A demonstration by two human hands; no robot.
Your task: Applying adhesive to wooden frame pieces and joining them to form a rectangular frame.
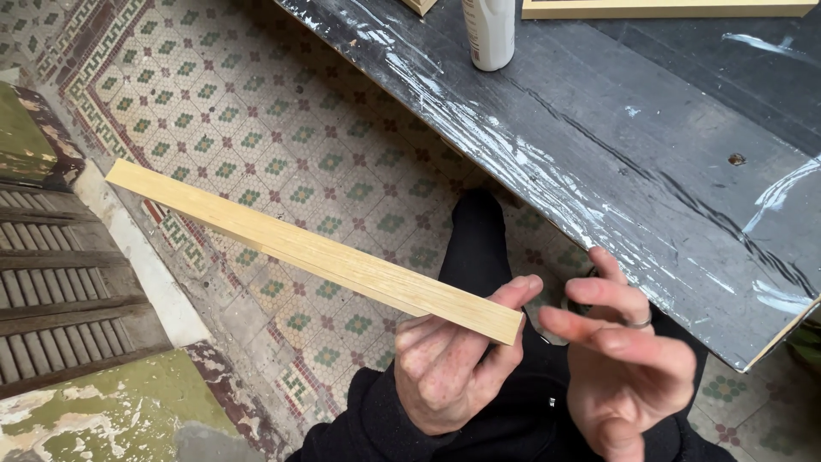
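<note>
A long pale wooden strip [291, 244] reaches from the lower middle up toward the left, out over the floor. My left hand [449, 364] grips its near end, thumb along the side and fingers curled beneath. My right hand [620, 351] hovers just to the right of that end, fingers spread and slightly blurred, with a ring on one finger; it holds nothing. Both wrists come out of black sleeves.
A dark, paint-smeared workbench [650, 171] fills the upper right, with a white bottle [489, 32] and the edge of a pale wooden frame [667, 8] on it. Below lies a patterned mosaic tile floor [256, 111]. An old slatted shutter [60, 282] is at left.
</note>
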